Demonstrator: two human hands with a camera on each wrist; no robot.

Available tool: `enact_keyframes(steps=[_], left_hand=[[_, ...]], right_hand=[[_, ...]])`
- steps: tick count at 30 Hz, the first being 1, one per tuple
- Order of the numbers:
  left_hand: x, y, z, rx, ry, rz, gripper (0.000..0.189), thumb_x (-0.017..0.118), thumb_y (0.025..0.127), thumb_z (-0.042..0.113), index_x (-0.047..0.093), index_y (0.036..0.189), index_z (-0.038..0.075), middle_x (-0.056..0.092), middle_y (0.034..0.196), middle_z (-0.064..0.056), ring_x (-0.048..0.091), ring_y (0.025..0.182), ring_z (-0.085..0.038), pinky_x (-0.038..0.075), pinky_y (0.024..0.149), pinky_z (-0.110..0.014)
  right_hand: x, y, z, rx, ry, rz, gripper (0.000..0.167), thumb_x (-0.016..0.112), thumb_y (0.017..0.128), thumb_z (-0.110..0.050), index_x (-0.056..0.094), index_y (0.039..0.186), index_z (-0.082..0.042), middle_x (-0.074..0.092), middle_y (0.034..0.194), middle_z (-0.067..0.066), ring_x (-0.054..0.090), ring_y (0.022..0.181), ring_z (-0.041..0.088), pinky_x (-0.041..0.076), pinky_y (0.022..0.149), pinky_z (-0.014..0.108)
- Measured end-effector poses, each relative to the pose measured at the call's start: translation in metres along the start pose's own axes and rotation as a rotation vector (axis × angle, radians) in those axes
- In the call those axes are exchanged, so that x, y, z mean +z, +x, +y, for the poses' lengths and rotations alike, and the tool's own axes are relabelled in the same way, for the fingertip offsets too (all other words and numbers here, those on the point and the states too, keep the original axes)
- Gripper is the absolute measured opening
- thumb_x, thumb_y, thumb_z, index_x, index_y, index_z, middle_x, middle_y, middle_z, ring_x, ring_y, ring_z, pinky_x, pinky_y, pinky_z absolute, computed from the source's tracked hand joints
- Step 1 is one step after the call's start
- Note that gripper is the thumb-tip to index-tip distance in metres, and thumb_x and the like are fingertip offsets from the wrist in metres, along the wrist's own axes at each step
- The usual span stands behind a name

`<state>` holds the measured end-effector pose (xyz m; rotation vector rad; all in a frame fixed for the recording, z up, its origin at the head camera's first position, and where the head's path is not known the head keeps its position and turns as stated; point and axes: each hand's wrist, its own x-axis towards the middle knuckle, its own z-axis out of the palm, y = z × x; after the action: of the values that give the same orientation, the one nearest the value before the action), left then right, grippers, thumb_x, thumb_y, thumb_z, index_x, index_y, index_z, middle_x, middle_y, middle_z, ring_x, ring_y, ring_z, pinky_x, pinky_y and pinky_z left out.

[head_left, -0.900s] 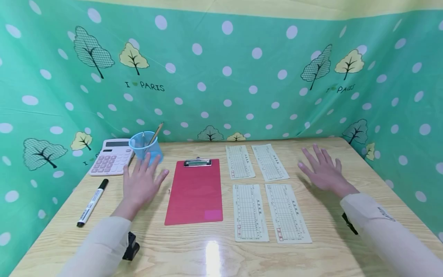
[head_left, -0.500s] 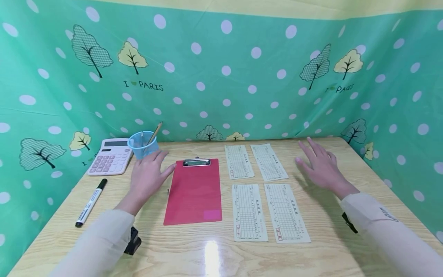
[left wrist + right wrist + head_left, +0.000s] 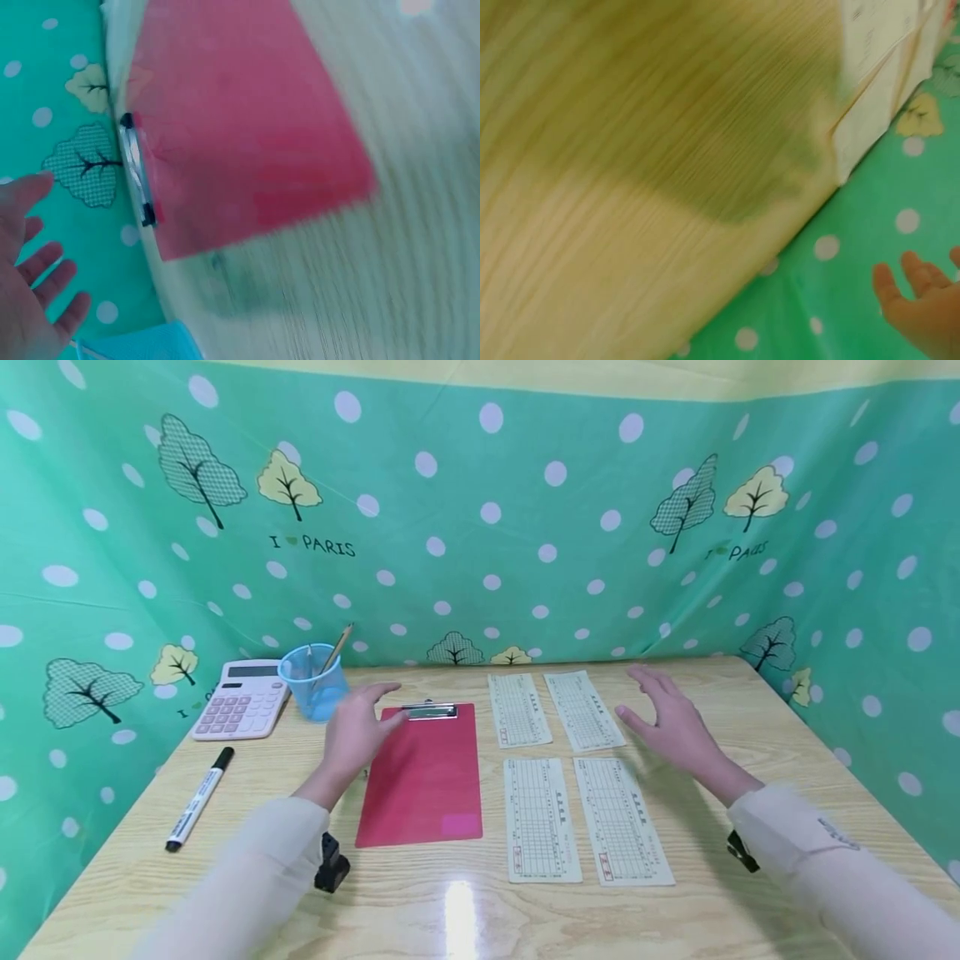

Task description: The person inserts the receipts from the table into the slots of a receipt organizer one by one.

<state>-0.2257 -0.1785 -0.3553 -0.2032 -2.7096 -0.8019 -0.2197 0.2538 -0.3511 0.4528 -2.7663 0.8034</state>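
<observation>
A red clipboard [image 3: 423, 777] with a metal clip [image 3: 427, 712] lies on the wooden table. My left hand [image 3: 354, 731] hovers over its upper left edge, thumb and fingers apart, holding nothing; the left wrist view also shows this hand [image 3: 34, 289] with its fingers spread beside the clipboard. To the right of the clipboard lie several printed paper slips, among them a far slip [image 3: 585, 712] and a near slip [image 3: 624, 822]. Above the table, just right of the far slips, my right hand [image 3: 675, 727] is held with loosely bent fingers and nothing in them.
At the left stand a pink calculator [image 3: 242, 700] and a blue mesh pen cup [image 3: 318, 689] with pencils. A black-capped marker [image 3: 199, 800] lies in front of the calculator. A green dotted cloth [image 3: 480, 527] hangs behind and beside the table.
My left hand has moved right, from in front of the pen cup to the clipboard's upper left edge. My right hand has shifted left toward the paper slips.
</observation>
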Motion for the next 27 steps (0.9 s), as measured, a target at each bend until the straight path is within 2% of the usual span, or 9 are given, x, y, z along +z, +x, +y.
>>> enact_keyframes(steps=[6,11,17,24,27], left_hand=[[0.01,0.007,-0.003,-0.097,-0.081,-0.048,0.048,0.076,0.093,0.015,0.062,0.137,0.002,0.059,0.137,-0.023,0.056,0.12,-0.041,0.05,0.096,-0.053],[0.019,0.011,-0.004,-0.179,-0.133,-0.071,0.047,0.074,0.094,0.011,0.061,0.138,0.003,0.058,0.136,-0.024,0.057,0.118,-0.041,0.051,0.095,-0.05],[0.027,0.016,0.0,-0.203,-0.178,-0.08,0.046,0.073,0.093,0.005,0.062,0.137,0.002,0.058,0.135,-0.026,0.059,0.115,-0.041,0.051,0.094,-0.048],[0.038,0.02,0.002,-0.199,-0.151,-0.109,0.045,0.072,0.093,0.006,0.062,0.136,0.003,0.059,0.135,-0.025,0.058,0.112,-0.038,0.049,0.092,-0.049],[0.042,0.021,0.004,-0.218,-0.151,-0.122,0.044,0.072,0.093,0.006,0.063,0.136,0.004,0.058,0.136,-0.025,0.057,0.114,-0.038,0.049,0.094,-0.05]], right_hand=[[0.012,-0.002,-0.015,0.088,0.2,-0.041,0.068,0.068,0.099,-0.024,0.035,0.154,0.0,0.038,0.152,0.029,0.045,0.132,0.049,0.044,0.102,0.061],[0.02,-0.005,-0.026,0.156,0.309,-0.098,0.072,0.072,0.097,-0.025,0.036,0.154,-0.002,0.04,0.152,0.027,0.046,0.134,0.048,0.047,0.101,0.058],[0.03,-0.01,-0.033,0.2,0.401,-0.151,0.074,0.076,0.094,-0.022,0.038,0.154,-0.006,0.04,0.154,0.025,0.044,0.137,0.044,0.047,0.103,0.054],[0.041,-0.015,-0.046,0.213,0.428,-0.186,0.074,0.08,0.09,-0.018,0.042,0.152,-0.004,0.044,0.15,0.025,0.047,0.135,0.043,0.046,0.105,0.052],[0.046,-0.017,-0.051,0.203,0.423,-0.201,0.074,0.081,0.088,-0.017,0.044,0.151,-0.004,0.046,0.15,0.023,0.049,0.134,0.041,0.047,0.104,0.05]])
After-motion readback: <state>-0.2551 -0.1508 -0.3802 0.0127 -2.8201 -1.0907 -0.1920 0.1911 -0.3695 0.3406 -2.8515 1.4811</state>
